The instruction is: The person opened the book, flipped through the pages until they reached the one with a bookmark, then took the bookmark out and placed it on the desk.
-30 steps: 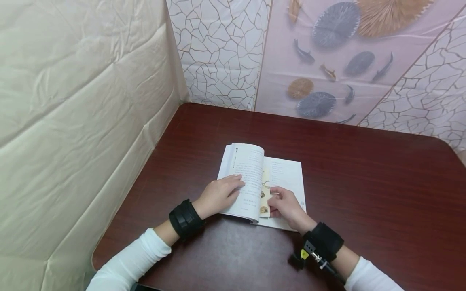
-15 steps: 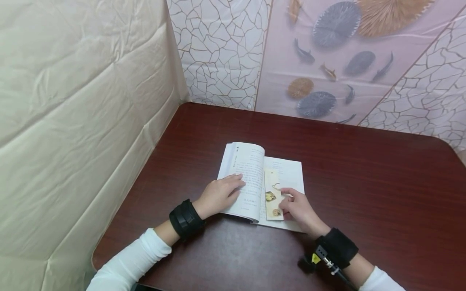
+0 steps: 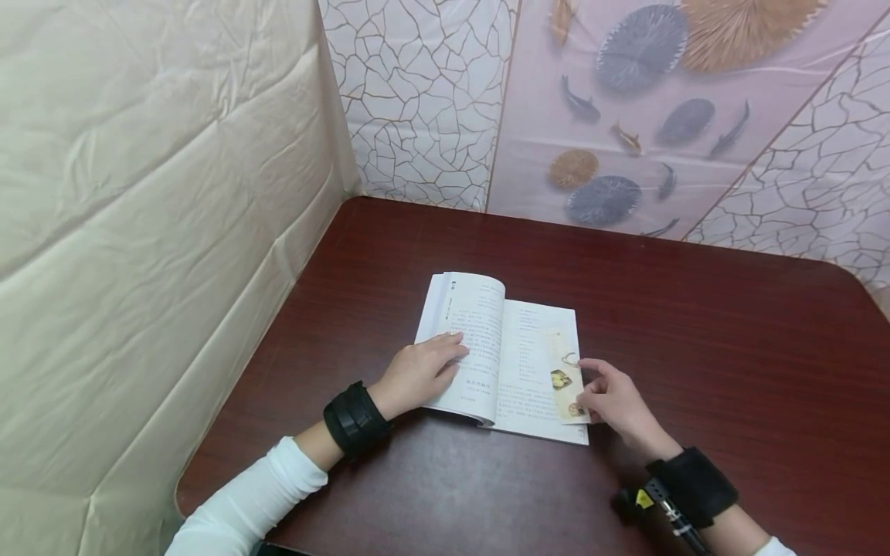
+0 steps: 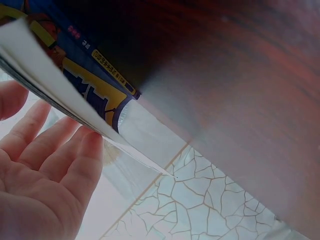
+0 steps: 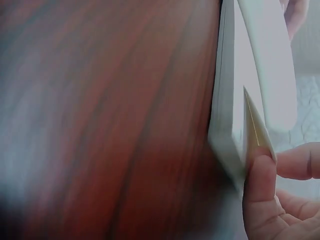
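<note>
An open book (image 3: 528,386) lies on the dark red-brown table, its left pages curved up from the spine. My left hand (image 3: 424,371) rests on the left page with its fingers extended; in the left wrist view the fingers lie along the page block, and the blue and yellow cover (image 4: 95,75) shows beneath. With thumb and fingers my right hand (image 3: 619,401) pinches a cream bookmark (image 3: 566,382) by its right edge. Pictures and a thin looped cord show on the bookmark, which overlaps the right page's outer edge. In the right wrist view the bookmark is tilted over the page.
The glossy table (image 3: 695,347) extends around the book to the back and right. A cream cloth (image 3: 174,232) hangs along the left side. Behind the table is a patterned wall covering (image 3: 431,108). Both wrists wear black straps.
My right hand has drawn the bookmark rightward from beside the spine to the outer edge of the right page, uncovering printed text. The left hand has stayed in place on the left page.
</note>
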Demonstrator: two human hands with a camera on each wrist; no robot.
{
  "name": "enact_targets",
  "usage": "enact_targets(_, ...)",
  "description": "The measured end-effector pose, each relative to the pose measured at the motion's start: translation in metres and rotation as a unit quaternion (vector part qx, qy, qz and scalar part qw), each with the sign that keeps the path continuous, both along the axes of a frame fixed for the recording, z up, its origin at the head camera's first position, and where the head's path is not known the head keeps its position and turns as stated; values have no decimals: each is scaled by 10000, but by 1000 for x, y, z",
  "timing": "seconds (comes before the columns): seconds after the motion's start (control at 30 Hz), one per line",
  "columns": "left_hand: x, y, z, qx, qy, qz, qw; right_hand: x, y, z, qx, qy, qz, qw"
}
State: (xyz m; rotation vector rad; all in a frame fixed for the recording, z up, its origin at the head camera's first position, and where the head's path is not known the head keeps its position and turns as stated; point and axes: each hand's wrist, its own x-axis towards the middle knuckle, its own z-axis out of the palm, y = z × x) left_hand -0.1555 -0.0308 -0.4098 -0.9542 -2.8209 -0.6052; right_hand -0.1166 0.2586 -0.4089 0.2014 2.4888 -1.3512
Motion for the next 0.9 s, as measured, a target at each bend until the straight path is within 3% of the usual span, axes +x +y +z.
enact_targets(0.3, 0, 0, -1, 48, 19, -2, 10000, -3, 33, -1, 253, 67, -236, 9994)
enact_targets(0.57, 0, 0, 0, 46, -35, 0, 10000, -5, 43, -3, 544, 11, -419, 9976)
enact_targets(0.9, 0, -1, 0, 36, -45, -16, 10000, -5, 41, -4, 1607, 144, 23, 9869)
